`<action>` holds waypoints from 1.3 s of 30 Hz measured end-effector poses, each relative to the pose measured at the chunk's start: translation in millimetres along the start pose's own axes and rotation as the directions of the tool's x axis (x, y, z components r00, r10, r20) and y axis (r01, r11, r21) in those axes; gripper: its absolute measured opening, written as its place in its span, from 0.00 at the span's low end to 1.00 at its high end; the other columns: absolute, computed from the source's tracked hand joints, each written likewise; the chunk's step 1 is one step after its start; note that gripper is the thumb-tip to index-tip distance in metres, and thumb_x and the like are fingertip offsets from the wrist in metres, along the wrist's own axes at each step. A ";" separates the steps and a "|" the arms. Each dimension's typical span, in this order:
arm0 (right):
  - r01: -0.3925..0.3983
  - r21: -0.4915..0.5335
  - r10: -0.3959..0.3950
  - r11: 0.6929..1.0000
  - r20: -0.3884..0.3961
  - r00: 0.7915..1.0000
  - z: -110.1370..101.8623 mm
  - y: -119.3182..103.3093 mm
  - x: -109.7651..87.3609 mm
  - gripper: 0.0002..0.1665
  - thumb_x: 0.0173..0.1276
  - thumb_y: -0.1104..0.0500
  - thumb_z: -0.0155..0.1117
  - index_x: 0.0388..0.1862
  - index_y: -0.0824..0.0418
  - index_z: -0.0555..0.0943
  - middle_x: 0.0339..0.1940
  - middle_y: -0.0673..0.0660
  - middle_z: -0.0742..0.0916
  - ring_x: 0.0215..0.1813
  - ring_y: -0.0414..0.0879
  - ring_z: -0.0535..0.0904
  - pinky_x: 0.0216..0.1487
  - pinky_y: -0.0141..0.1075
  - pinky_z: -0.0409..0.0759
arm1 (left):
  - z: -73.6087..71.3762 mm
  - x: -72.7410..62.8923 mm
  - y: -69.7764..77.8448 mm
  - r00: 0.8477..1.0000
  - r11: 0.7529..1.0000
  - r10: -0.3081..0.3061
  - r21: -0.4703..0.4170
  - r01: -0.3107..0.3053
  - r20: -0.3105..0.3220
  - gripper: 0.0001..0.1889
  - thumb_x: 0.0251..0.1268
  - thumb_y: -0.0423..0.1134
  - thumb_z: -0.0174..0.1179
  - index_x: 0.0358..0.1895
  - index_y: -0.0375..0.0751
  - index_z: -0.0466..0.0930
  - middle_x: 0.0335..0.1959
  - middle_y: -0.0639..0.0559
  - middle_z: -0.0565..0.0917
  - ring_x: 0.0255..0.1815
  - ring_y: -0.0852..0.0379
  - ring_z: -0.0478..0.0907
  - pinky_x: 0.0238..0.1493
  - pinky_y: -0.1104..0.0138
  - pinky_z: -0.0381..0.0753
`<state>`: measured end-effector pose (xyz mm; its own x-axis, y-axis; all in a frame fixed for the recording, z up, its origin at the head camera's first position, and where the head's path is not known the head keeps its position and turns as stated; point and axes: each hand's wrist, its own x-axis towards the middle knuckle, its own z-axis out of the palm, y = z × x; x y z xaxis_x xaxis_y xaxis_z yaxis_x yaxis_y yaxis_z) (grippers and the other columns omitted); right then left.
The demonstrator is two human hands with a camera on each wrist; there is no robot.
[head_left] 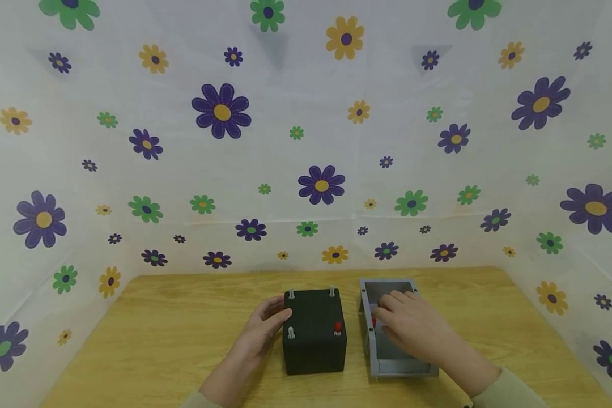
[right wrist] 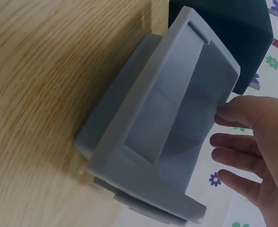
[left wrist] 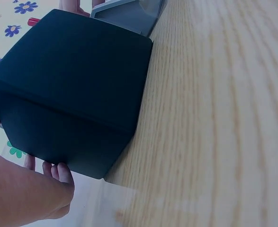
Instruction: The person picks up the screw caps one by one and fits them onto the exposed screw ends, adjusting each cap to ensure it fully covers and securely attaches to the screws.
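Note:
A black box (head_left: 314, 326) stands on the table with several upright metal posts on its top. One front post wears a red cap (head_left: 338, 327). My left hand (head_left: 265, 324) rests on the box's left side, thumb at the top edge; in the left wrist view its fingertips touch one face. To the right lies a grey divided bin (head_left: 404, 367). My right hand (head_left: 410, 323) reaches over its opening with bent, spread fingers, and nothing shows between them in the right wrist view. A small red piece (head_left: 374, 322) shows inside the bin beside this hand.
The wooden table (head_left: 183, 334) extends to both sides of the box and bin. A white flower-printed sheet (head_left: 275, 170) surrounds it at the back and sides. A narrow gap separates the box from the bin.

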<state>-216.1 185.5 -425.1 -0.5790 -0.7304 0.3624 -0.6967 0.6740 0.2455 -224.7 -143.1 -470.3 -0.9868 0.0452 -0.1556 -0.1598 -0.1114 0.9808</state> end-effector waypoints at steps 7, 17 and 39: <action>0.008 -0.009 -0.008 1.000 -0.028 1.000 6.2 3.1 -1.3 0.16 0.60 0.56 0.84 0.46 0.55 0.89 0.39 0.48 0.86 0.43 0.44 0.82 0.46 0.40 0.86 | -0.7 -0.1 -2.1 1.000 1.000 -0.004 0.004 0.004 -0.011 0.31 0.74 0.36 0.64 0.75 0.29 0.68 0.72 0.34 0.72 0.66 0.51 0.77 0.81 0.48 0.68; -0.002 -0.030 0.001 1.000 -0.010 1.000 11.5 6.1 -3.9 0.18 0.58 0.55 0.85 0.46 0.54 0.89 0.36 0.48 0.85 0.40 0.44 0.79 0.42 0.38 0.84 | 0.5 -1.2 0.2 1.000 1.000 -0.012 -0.002 0.012 -0.011 0.31 0.75 0.36 0.63 0.76 0.29 0.67 0.74 0.32 0.70 0.73 0.42 0.72 0.83 0.45 0.65; -0.107 0.022 0.105 0.994 0.076 0.992 24.7 9.2 0.3 0.13 0.63 0.57 0.81 0.46 0.54 0.89 0.40 0.49 0.87 0.43 0.45 0.82 0.47 0.41 0.87 | -1.4 1.1 -1.2 1.000 1.000 -0.027 0.008 0.027 -0.004 0.33 0.76 0.39 0.63 0.78 0.31 0.65 0.77 0.32 0.67 0.77 0.39 0.70 0.84 0.45 0.64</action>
<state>-233.1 188.8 -444.9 -0.6795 -0.6617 0.3169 -0.6400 0.7458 0.1850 -225.6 -144.2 -471.8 -0.9822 0.0439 -0.1826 -0.1862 -0.1025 0.9771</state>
